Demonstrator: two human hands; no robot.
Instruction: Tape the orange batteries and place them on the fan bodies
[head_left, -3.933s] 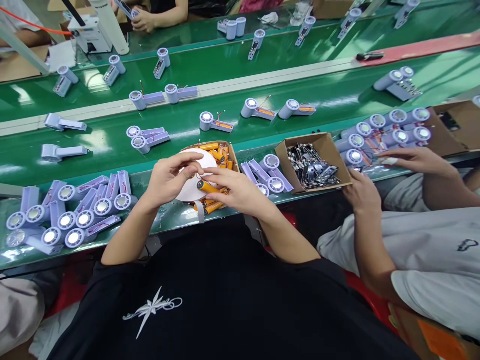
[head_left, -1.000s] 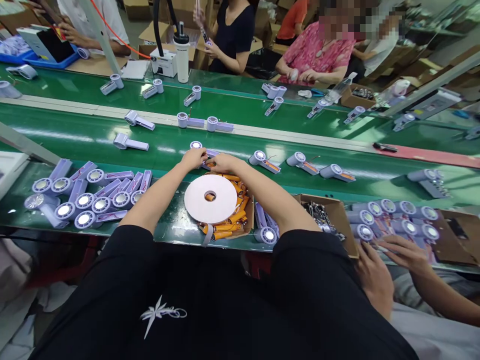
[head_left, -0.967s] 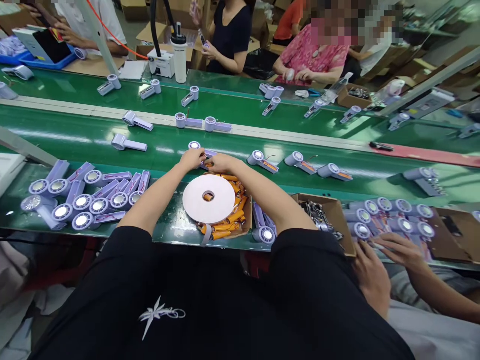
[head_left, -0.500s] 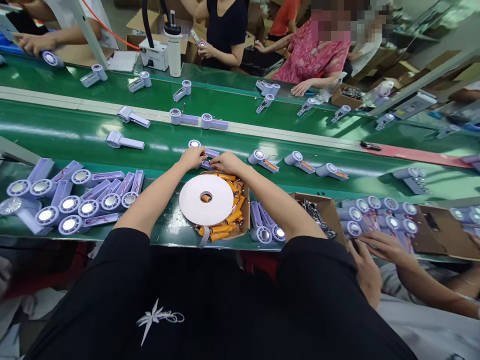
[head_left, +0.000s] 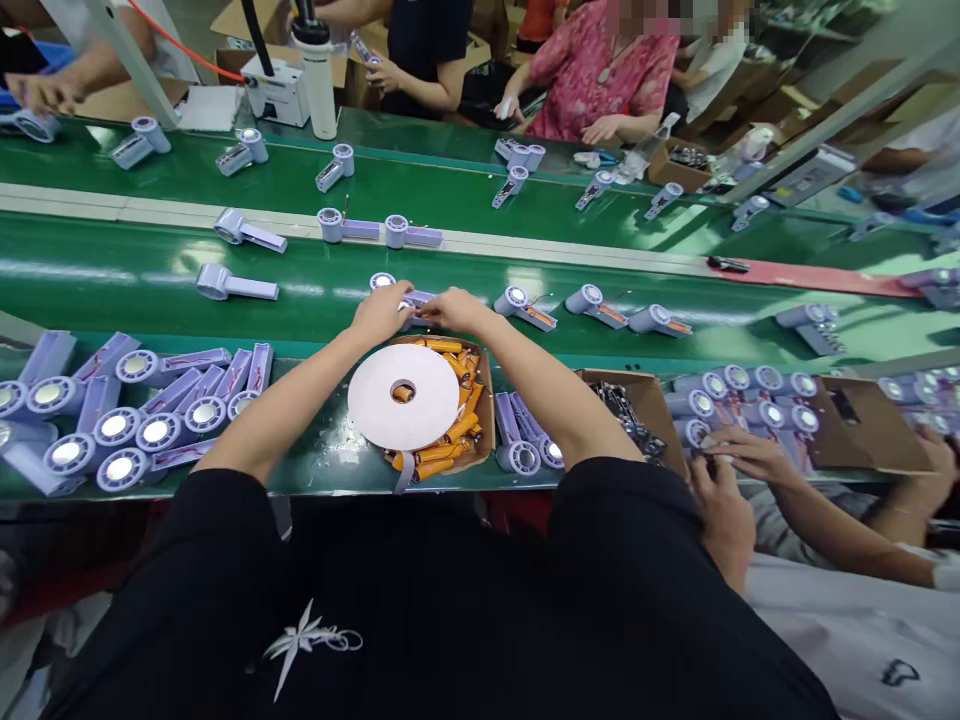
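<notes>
Over the belt's near edge, my left hand (head_left: 382, 312) is closed around the head end of a lilac handheld fan (head_left: 407, 312). My right hand (head_left: 456, 310) has its fingers closed on the handle of that same fan; the fingertips hide most of the handle's inside. Just behind it lies a second lilac fan (head_left: 382, 281). Closer to me is a cardboard box (head_left: 487, 420) filled with orange cylindrical batteries (head_left: 459, 425). A large white roll of tape (head_left: 375, 400) rests on the box, its loose end hanging down at the front.
Many fan bodies (head_left: 157, 432) are piled at left. Two more fans (head_left: 519, 457) lie right of the box. Fans with orange batteries (head_left: 536, 315) sit along the green belt (head_left: 330, 335). A box of small metal parts (head_left: 634, 415) and a co-worker's hands (head_left: 727, 490) are at right.
The view has shifted slightly. My hands stay on the fan, and its round head now shows beside my left fingers. Across the belt, a co-worker in pink has lifted a hand.
</notes>
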